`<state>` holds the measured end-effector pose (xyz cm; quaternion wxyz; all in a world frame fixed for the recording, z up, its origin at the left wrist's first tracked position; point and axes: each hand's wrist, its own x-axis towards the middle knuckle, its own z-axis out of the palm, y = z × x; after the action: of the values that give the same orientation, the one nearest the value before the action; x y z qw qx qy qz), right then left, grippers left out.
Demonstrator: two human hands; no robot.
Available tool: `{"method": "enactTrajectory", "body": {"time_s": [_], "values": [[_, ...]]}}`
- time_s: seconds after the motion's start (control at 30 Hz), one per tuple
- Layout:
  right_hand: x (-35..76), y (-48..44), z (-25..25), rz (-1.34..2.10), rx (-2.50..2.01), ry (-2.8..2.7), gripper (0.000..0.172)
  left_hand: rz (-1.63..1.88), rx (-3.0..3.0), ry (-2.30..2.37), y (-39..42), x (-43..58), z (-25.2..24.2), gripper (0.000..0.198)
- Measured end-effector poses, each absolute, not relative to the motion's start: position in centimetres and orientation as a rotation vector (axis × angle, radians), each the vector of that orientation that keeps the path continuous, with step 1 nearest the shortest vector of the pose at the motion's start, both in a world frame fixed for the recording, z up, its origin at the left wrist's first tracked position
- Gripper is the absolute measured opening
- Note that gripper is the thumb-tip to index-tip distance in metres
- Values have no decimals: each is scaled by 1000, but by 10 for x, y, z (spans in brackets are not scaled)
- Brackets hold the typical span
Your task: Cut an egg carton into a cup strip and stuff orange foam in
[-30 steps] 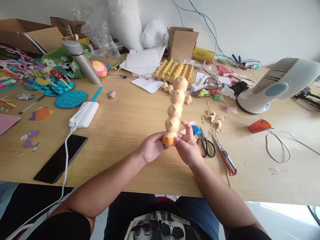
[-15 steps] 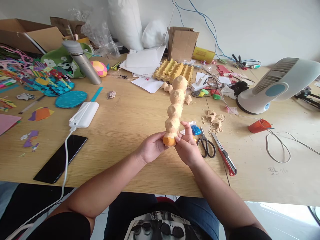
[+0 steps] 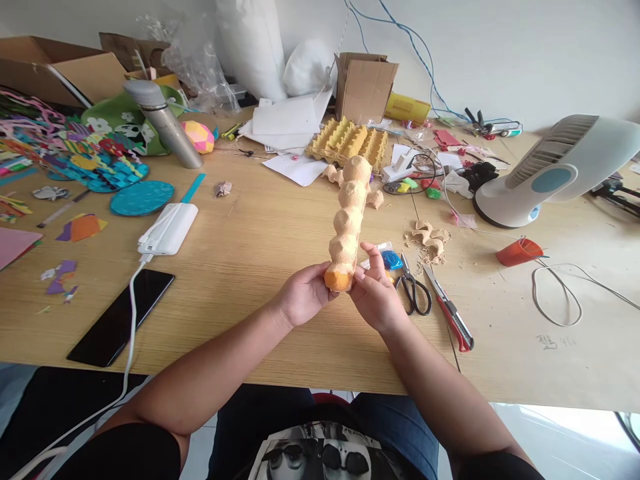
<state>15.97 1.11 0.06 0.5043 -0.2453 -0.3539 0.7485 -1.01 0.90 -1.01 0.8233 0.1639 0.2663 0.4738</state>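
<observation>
A strip of egg carton (image 3: 349, 220), a single row of paper-pulp cups, is held over the wooden table (image 3: 260, 267) near its front edge, and its orange-coloured near end is pinched between both hands. The left hand (image 3: 303, 297) is closed on that end from the nine o'clock side, with the thumb laid on top. The right hand (image 3: 375, 293) is closed on it from the three o'clock side, with the fingers curled against the cups. From the hands the strip is pointed away towards twelve o'clock, leaning slightly to one o'clock, and its far end is seen in front of a yellow egg tray (image 3: 349, 141). A pair of scissors (image 3: 413, 290) is laid just beside the right hand at three o'clock, and a red utility knife (image 3: 453, 317) is laid next to it, further out. Scraps of cut carton (image 3: 429, 239) are scattered at two o'clock. A white fan (image 3: 555, 170) is set well apart at two o'clock, with an orange cup (image 3: 519, 252) on its side near it. At nine o'clock, well apart from the left hand, a black phone (image 3: 121, 317) is laid flat, and a white power bank (image 3: 169, 229) is placed at ten o'clock.
</observation>
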Motion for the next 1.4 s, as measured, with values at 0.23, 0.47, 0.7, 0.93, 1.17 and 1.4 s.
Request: {"method": "enactTrajectory", "body": {"time_s": [0.23, 0.47, 0.7, 0.93, 1.17, 1.4], "values": [[158, 10, 2, 1801, -587, -902, 69, 1015, 356, 539, 9, -11, -12, 24], [157, 9, 4, 1780, -594, -937, 65, 1015, 337, 532, 10, -11, -10, 21], [159, 11, 2, 1802, -604, -879, 57, 1005, 376, 589, 8, -10, -9, 24], [159, 10, 3, 1828, -614, -774, 55, 1006, 455, 631, 7, -8, -8, 29], [159, 10, 4, 1858, -615, -737, 56, 1000, 487, 632, 7, -8, -7, 32], [157, 8, 4, 1823, -617, -836, 61, 1012, 459, 627, 7, -8, -8, 28]]}}
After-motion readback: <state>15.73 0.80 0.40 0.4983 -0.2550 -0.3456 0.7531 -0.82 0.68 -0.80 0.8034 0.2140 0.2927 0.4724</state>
